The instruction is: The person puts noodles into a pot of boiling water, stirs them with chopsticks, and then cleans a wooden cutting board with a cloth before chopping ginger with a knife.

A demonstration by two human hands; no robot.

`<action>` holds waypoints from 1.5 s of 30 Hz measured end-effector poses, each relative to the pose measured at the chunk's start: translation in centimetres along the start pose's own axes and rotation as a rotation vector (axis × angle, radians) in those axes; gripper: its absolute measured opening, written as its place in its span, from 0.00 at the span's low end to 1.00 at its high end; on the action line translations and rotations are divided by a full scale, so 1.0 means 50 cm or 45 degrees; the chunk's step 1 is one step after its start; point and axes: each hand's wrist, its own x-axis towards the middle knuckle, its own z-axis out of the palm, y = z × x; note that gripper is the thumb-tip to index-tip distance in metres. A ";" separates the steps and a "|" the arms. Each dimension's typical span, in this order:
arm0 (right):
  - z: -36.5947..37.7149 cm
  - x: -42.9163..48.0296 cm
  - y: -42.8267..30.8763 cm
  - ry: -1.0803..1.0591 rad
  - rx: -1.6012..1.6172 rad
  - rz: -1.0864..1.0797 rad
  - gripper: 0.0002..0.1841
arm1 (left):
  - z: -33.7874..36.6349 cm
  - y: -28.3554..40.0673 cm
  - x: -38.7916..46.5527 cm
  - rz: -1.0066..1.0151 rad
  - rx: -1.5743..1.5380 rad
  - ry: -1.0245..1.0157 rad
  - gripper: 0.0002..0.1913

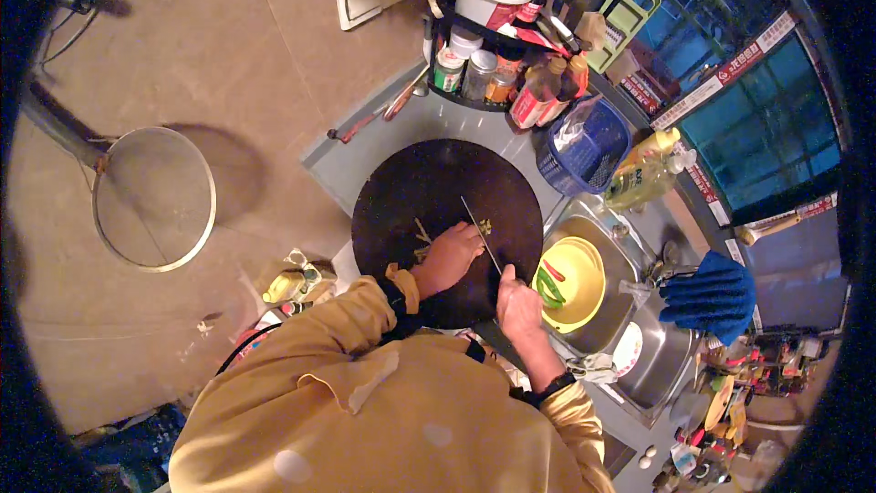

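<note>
A round dark cutting board (438, 178) lies on the grey counter before me. My right hand (519, 305) grips the handle of a knife (487, 246), whose blade, seen nearly edge-on, points up and left across the board. My left hand (452, 257) rests on the board just left of the blade with its fingertips close to it; whether something is under the fingers is hidden. Small pale chopped pieces (485, 226) lie right of the blade. Thin pale strips (422, 231) of food lie by my left hand.
Right of the board, a double steel sink (616, 315) holds a yellow basin (592, 274) with green and red peppers (549, 287). Behind stand a blue plastic basket (582, 150), bottles (537, 92) and a black rack (472, 99) of jars. A blue cloth (712, 298) hangs by the sink.
</note>
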 end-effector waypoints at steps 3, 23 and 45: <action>0.001 0.005 0.004 -0.026 -0.023 0.040 0.14 | -0.012 0.011 0.001 -0.278 -0.124 -0.259 0.11; -0.055 0.002 -0.011 -0.068 -0.023 0.055 0.06 | 0.010 -0.005 -0.013 -0.130 -0.042 -0.146 0.07; -0.091 0.001 -0.007 -0.137 0.059 -0.028 0.09 | -0.002 0.004 -0.016 -0.190 -0.131 -0.038 0.07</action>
